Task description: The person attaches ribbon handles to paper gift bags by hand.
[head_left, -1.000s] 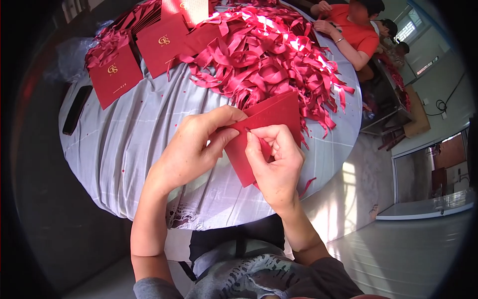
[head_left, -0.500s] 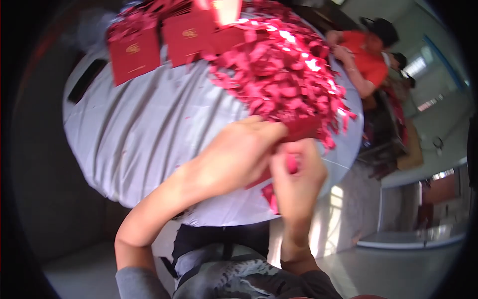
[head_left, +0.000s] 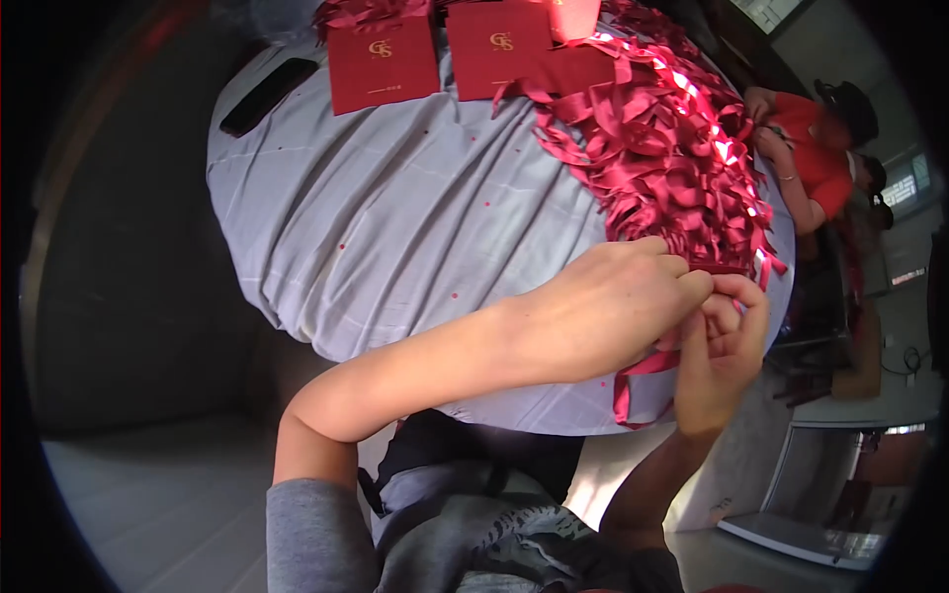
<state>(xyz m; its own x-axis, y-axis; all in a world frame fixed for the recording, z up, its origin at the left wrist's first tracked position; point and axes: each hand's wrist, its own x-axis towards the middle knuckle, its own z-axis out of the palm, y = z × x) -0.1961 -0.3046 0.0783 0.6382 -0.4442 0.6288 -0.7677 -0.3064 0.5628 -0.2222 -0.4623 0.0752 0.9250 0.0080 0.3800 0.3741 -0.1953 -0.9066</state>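
Observation:
My left hand (head_left: 628, 306) is closed, its fingertips bent down beside a red paper bag (head_left: 720, 267) that shows nearly edge-on. Pressed close against it is my right hand (head_left: 724, 346), with thumb and fingers pinched together at the same bag. What lies between the fingertips is mostly hidden by the hands. Below them a loose red ribbon (head_left: 623, 395) hangs over the cloth near the table's front edge. Just beyond my hands lies a big heap of red ribbon loops (head_left: 672, 158).
A pale grey cloth (head_left: 395, 217) covers the round table. Red paper bags with gold print, a left one (head_left: 384, 69) and a right one (head_left: 499, 49), lie at the back. A dark phone-like slab (head_left: 269, 97) is at far left. A person in red (head_left: 806, 163) works at right.
The view has shifted, so the table sits further left-to-right across it. The bag at my hands has turned from a visible flat face to nearly edge-on. My hands stay together.

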